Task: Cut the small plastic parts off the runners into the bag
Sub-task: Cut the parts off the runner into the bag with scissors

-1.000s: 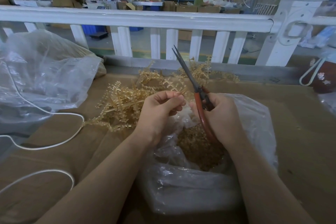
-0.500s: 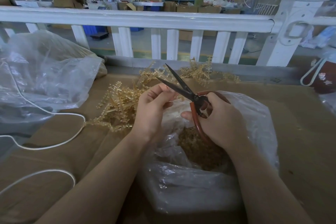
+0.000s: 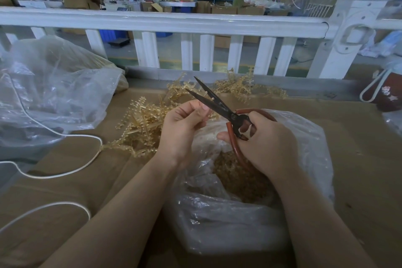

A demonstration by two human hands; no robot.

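Observation:
My left hand [image 3: 181,131] pinches a small amber plastic runner [image 3: 210,116] between thumb and fingers, right above the open clear bag [image 3: 309,150]. My right hand [image 3: 264,143] grips red-handled scissors [image 3: 217,105], their dark blades parted and pointing up-left, close around the runner's tip. Cut amber parts [image 3: 239,178] fill the bottom of the bag. A loose pile of amber runners [image 3: 148,119] lies on the brown cardboard behind my left hand.
A big crumpled clear bag [image 3: 54,91] lies at the left with a white cord [image 3: 65,172] looping over the cardboard. A white railing [image 3: 165,24] runs across the back. A dark red bag [image 3: 389,93] sits far right.
The scissors swung down from upright and the blades opened. My left hand rose slightly, bringing the runner up to the blades.

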